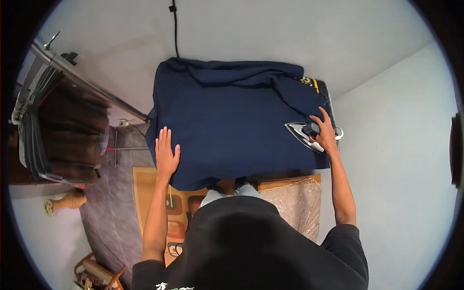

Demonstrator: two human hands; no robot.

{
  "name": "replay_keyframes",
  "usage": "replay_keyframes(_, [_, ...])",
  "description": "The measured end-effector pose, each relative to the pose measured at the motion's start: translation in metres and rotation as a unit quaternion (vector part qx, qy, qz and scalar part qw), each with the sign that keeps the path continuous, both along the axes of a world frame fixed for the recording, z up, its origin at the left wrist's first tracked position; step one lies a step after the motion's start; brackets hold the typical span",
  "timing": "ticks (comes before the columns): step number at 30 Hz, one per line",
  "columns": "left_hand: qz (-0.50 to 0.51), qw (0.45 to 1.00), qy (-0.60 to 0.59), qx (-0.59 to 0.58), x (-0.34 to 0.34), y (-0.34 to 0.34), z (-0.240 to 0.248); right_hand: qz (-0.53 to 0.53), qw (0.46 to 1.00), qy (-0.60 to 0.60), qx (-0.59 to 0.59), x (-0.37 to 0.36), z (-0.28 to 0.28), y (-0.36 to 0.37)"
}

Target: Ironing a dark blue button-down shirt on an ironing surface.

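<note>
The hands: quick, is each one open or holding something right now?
Left hand: open, laid flat on the navy cloth.
Right hand: at the iron, fingers spread; whether it grips cannot be told.

The cloth (232,116) is plain navy; the cover (325,89) beneath is black with yellow markings. The iron (303,136) is silver with a dark grey handle. The shirt (237,232) is black with white print, the rug (143,191) tan with brown and orange blocks, the floor (108,212) marbled grey-purple, the wall (391,125) pale grey.
</note>
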State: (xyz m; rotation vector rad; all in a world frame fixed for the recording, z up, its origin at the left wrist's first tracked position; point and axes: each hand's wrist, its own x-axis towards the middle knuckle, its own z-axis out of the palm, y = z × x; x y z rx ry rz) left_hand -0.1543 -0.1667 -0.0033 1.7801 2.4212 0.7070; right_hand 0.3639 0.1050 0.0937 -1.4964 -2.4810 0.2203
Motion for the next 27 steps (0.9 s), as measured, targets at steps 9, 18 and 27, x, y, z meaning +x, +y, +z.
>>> replay_keyframes(9, [-0.003, 1.0, 0.012, 0.0, -0.004, 0.004, -0.004, 0.194, 0.979, 0.039, 0.053, -0.159, -0.008, -0.082])
replay_keyframes(18, [-0.005, 1.0, 0.013, 0.0, 0.001, 0.005, -0.007, 0.196, 0.978, -0.052, 0.044, -0.212, -0.016, -0.14])
replay_keyframes(27, [-0.01, 1.0, 0.014, 0.007, -0.005, 0.001, -0.006, 0.127, 0.983, -0.053, 0.123, -0.06, -0.017, -0.106])
